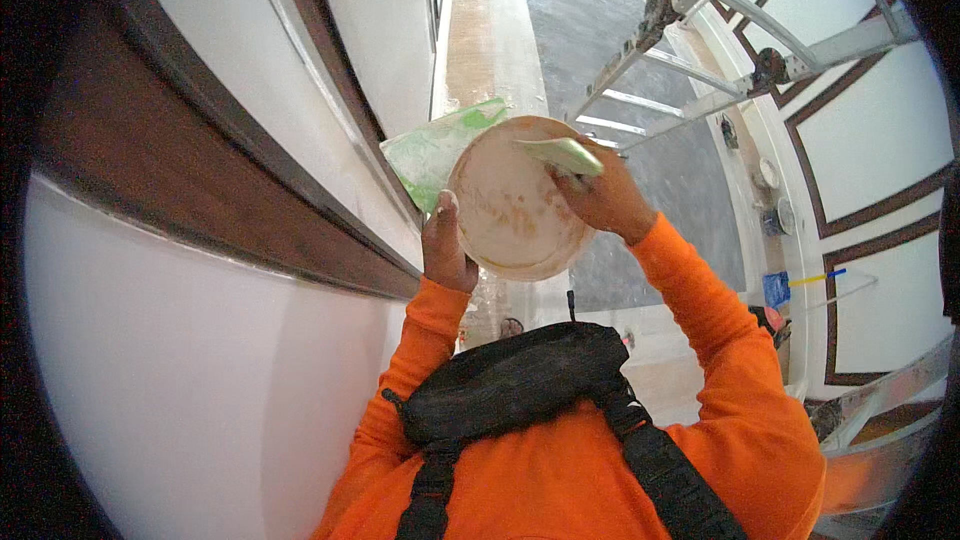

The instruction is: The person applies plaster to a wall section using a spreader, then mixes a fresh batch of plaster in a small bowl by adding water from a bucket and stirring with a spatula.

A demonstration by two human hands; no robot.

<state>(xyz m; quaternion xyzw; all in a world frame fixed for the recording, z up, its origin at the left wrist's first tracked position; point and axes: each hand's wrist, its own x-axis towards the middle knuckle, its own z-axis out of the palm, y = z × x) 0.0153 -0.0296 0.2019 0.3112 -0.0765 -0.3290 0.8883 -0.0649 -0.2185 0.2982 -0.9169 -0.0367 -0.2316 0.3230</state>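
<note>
In front of my chest is a shallow round container (515, 220), its inside smeared with pale, dried-looking paste and tan patches. My left hand (447, 252) grips its left rim, thumb up along the side and the other fingers mostly hidden beneath. Beyond that thumb, a wide green plastic spreader (440, 148) coated with white residue sticks out past the rim; what supports it is hidden. Over the far right part of the container, my right hand (608, 195) is closed around a small pale green spreader (562, 152), whose blade end lies above the paste.
A white wall with dark brown trim (230, 160) runs close along my left. Ahead on the right stands an aluminium ladder (690, 90) over grey floor covering (650, 250). Along the right wall are small containers (778, 217) and a blue tool with a yellow handle (777, 289).
</note>
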